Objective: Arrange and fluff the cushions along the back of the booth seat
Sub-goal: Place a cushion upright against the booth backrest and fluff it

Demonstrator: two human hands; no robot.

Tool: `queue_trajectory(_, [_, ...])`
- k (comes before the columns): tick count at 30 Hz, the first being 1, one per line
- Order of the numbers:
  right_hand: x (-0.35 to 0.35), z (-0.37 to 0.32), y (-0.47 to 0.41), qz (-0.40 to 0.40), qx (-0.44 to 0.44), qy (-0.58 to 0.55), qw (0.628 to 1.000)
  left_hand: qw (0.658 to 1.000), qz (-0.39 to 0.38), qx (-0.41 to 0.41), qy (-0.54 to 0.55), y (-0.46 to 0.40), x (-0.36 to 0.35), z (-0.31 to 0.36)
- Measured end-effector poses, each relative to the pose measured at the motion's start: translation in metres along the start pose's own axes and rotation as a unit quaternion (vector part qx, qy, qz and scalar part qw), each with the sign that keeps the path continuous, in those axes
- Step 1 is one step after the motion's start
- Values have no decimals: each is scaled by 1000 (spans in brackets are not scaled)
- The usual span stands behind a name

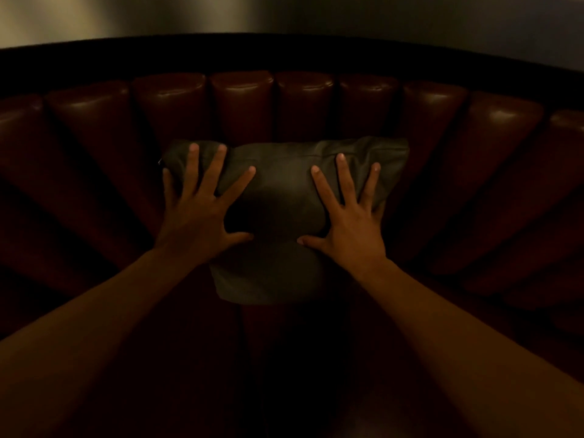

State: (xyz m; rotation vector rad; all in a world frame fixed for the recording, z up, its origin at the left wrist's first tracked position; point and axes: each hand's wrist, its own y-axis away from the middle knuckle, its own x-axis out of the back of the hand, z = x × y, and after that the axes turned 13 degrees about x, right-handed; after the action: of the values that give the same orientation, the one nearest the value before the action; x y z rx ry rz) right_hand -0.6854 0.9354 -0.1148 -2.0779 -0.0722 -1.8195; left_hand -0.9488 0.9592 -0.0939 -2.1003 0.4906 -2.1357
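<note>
- Pressed flat against a single dark olive-grey fabric cushion [281,197]: left hand [197,213] on its left half, right hand [350,222] on its right half, both palms down.
- Spread wide, the fingers [218,165] of the left hand, one of them wrapped over the cushion's left edge; spread likewise the fingers [343,172] of the right hand, thumbs of both pointing inward toward each other. Nothing pinched or gripped.
- Propped upright against the dark red, channel-tufted leather backrest [303,99] of the curved booth, roughly at its centre, lower corner resting down toward the seat, which is lost in shadow.
- Dented between the two palms, the cushion's middle bulging slightly; top edge uneven, higher on the right.
- No other cushion visible along the backrest in this dim light.
- Step in hand, by the look of it: patting and pressing the cushion into place against the back, part fluffing, part seating.
- Next move likely calls for lifting the palms off, then squeezing or plumping the sides inward to restore fullness, and levelling the top edge so that it sits square to the tufted panels.
</note>
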Motion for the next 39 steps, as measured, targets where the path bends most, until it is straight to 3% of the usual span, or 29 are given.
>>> queue_trajectory(3, [-2, 3, 1, -8, -12, 22, 1000, 998, -45, 26, -20, -9, -8, -7])
queue_trajectory(15, [5, 1, 7, 6, -50, 63, 997, 997, -32, 45, -50, -10, -6, -1])
queue_trajectory(20, [22, 4, 20, 23, -14, 41, 999, 999, 1, -34, 23, 4, 11, 30])
queue_trajectory(24, [50, 8, 40, 79, -50, 3, 996, 989, -4, -110, 100, 12, 24, 68])
queue_trajectory(27, [66, 22, 75, 125, -76, -3, 989, 978, -6, -157, 135, 18, 29, 101])
queue_trajectory(32, [84, 76, 173, 131, -140, 10, 981, 960, -29, -216, 175, 36, 30, 185])
queue_trajectory(39, [148, 183, 341, 127, -270, 73, 952, 937, -45, -286, 195, 71, 57, 373])
